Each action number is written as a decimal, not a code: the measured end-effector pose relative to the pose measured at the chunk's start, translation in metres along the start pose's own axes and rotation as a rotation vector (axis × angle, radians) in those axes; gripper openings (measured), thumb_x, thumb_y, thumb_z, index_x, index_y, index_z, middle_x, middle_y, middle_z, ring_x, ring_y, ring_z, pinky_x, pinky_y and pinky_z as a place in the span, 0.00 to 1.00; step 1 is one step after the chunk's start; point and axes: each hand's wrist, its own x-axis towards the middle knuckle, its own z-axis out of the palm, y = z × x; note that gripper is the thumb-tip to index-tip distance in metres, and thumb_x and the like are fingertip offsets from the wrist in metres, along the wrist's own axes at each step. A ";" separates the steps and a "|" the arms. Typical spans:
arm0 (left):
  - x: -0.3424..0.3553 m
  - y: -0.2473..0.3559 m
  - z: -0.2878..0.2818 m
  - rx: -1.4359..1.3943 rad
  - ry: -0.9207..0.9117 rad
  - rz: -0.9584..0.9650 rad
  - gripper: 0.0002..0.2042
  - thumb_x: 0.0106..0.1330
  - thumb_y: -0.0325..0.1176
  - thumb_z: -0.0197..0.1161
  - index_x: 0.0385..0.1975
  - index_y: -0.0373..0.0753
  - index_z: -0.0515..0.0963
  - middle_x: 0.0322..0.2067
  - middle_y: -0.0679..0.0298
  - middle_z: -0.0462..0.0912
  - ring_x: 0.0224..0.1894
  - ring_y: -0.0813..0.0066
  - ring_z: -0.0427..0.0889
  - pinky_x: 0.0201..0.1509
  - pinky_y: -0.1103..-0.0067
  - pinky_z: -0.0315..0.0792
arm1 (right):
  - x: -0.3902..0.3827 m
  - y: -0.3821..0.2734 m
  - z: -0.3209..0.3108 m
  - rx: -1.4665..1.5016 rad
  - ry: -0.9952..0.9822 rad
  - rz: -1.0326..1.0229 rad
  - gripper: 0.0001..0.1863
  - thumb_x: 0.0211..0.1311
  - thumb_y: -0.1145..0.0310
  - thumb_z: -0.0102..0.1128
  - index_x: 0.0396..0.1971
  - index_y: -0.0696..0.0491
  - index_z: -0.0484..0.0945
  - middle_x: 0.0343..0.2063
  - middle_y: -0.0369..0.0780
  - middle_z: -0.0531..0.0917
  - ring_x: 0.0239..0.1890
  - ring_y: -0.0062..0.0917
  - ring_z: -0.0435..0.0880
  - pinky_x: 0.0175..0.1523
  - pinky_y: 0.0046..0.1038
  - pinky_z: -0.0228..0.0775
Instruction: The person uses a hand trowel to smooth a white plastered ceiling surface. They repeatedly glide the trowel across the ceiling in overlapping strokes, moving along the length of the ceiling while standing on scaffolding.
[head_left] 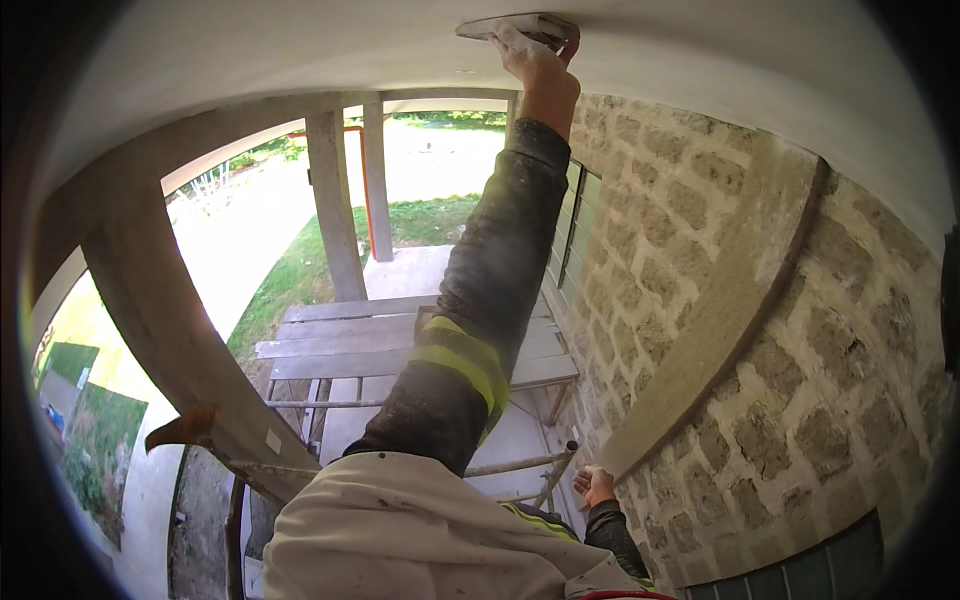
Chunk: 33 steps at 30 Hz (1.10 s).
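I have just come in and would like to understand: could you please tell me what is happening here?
A person's left hand is raised overhead, gripping a flat trowel up at the pale ceiling. The right hand is low, in front of the stone wall; its fingers look curled, but I cannot tell whether it holds anything. Beyond the raised arm is a plank platform.

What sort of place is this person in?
Probably a building's covered porch, with work going on: a flat hand tool is held up to the ceiling, a plank platform stands below, and grass shows beyond the posts.
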 end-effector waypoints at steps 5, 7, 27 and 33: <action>0.009 -0.001 -0.003 0.066 -0.017 0.268 0.34 0.80 0.54 0.39 0.78 0.45 0.39 0.64 0.47 0.63 0.55 0.55 0.76 0.50 0.64 0.84 | -0.001 -0.001 -0.002 -0.023 0.019 0.011 0.15 0.67 0.68 0.54 0.52 0.50 0.78 0.32 0.41 0.82 0.30 0.33 0.82 0.38 0.39 0.77; 0.011 -0.001 -0.003 0.057 -0.038 0.391 0.29 0.80 0.56 0.40 0.68 0.40 0.55 0.59 0.50 0.65 0.56 0.54 0.75 0.59 0.61 0.81 | -0.002 -0.001 -0.003 -0.020 0.020 0.033 0.15 0.67 0.68 0.54 0.53 0.50 0.78 0.33 0.41 0.82 0.30 0.33 0.82 0.38 0.39 0.77; -0.019 0.016 0.010 0.024 -0.138 0.191 0.38 0.79 0.58 0.44 0.78 0.47 0.37 0.57 0.52 0.67 0.52 0.60 0.77 0.49 0.66 0.84 | 0.002 0.002 -0.015 -0.070 -0.009 0.032 0.16 0.67 0.70 0.53 0.53 0.51 0.77 0.36 0.43 0.81 0.32 0.34 0.83 0.38 0.39 0.78; -0.046 0.012 0.032 -0.130 0.042 -0.184 0.35 0.81 0.50 0.47 0.79 0.54 0.36 0.58 0.53 0.67 0.52 0.64 0.77 0.45 0.73 0.85 | -0.002 0.003 -0.020 -0.065 -0.003 0.034 0.17 0.67 0.69 0.52 0.54 0.52 0.77 0.35 0.43 0.81 0.31 0.34 0.83 0.38 0.40 0.78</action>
